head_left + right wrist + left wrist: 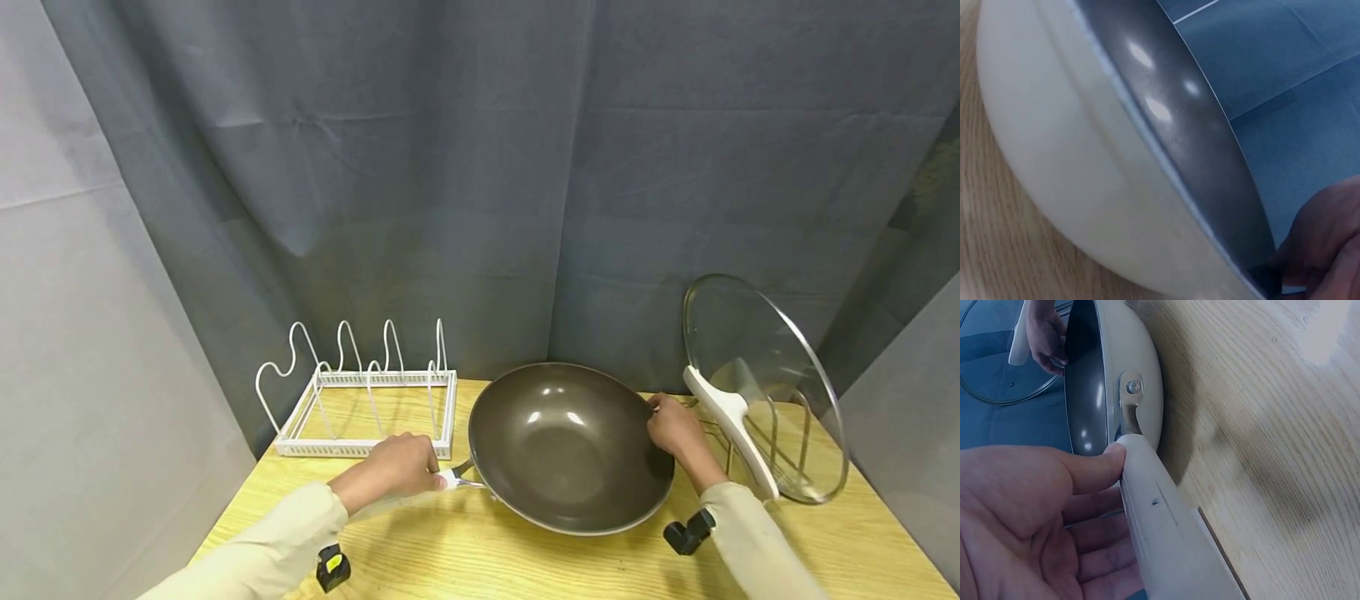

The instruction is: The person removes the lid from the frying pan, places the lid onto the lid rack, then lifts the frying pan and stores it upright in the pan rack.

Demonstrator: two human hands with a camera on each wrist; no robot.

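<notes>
A wok (570, 450), dark brown inside and cream outside, sits low over the wooden table. My left hand (401, 464) grips its long pale handle (1160, 519); in the left wrist view the thumb lies along the handle by the metal bracket (1129, 394), fingers on its other side. At the opposite edge, my right hand (675, 429) holds the wok's rim, its fingertips closing on a dark part there. The right wrist view shows that hand (1332, 240) in the lower right corner, beside the wok's cream outer wall (1085, 150).
A white rack (363, 448) with upright wire loops stands at the left, just behind my left hand. To the right, a glass lid (757, 358) with a white handle (731, 417) leans upright in a wire rack (806, 433). Grey curtains (480, 183) hang behind the table (465, 567).
</notes>
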